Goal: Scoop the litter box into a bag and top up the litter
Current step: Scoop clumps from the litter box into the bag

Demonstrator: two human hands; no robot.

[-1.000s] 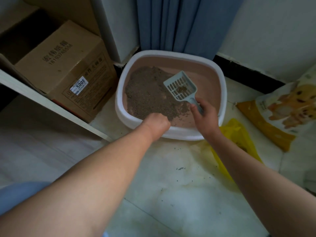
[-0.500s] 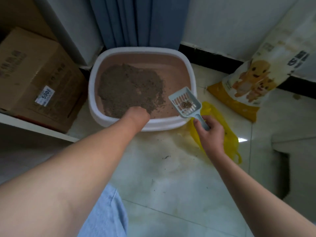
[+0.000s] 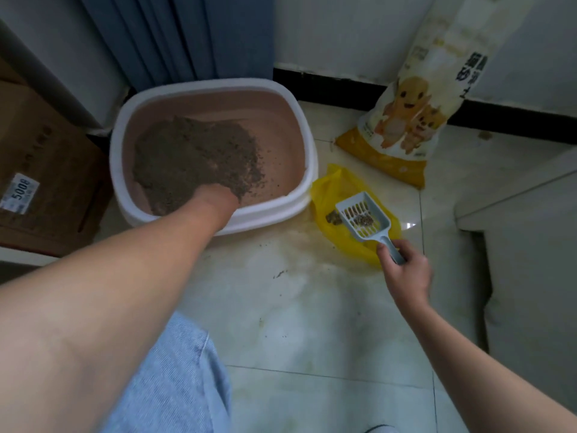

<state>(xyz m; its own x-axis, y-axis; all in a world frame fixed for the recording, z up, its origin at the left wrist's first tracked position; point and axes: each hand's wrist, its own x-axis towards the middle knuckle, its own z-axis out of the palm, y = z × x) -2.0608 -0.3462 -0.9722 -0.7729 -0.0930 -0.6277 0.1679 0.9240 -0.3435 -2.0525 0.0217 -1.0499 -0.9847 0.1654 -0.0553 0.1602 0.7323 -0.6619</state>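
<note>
Glossy tile (image 3: 312,307); right hand (image 3: 406,273) grips slotted scoop (image 3: 363,218) over yellow bag (image 3: 340,189).

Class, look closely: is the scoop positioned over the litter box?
No, the scoop in the right hand is over the yellow bag, beside the litter box.

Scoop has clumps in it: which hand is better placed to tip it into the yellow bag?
Right. The right hand grips the scoop by its handle, loaded head over the yellow bag. The left hand is at the litter box rim, away from the bag.
</note>
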